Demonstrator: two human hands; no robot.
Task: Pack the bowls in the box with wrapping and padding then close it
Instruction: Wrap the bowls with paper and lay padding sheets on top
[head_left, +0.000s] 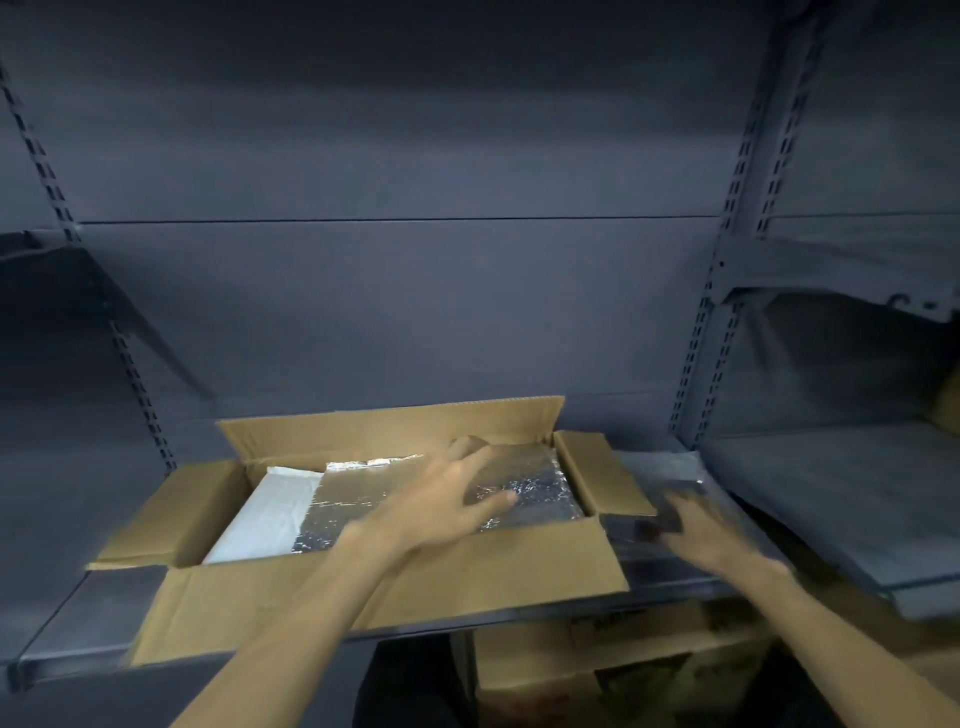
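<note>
Presently we find the cardboard box (363, 587) standing open on a dark metal shelf (78, 623), all four flaps folded outward or upright. Inside the box, a silver foil padding sheet (353, 493) covers the middle and right part of the contents; a white wrapping layer (265, 519) shows at the box's left end. No bowls are visible; whatever lies beneath the padding is hidden.

The left hand (447, 499) lies flat on the foil inside the box, fingers spread and straight, pressing down and gripping nothing. The right hand (696, 525) is outside the box, just beyond its right flap, over a dark flat item (670, 483) on the shelf. That hand is blurred; its fingers look extended, but we cannot tell whether it holds anything.

Below the shelf, under the box, further cartons (597, 670) are stacked.
</note>
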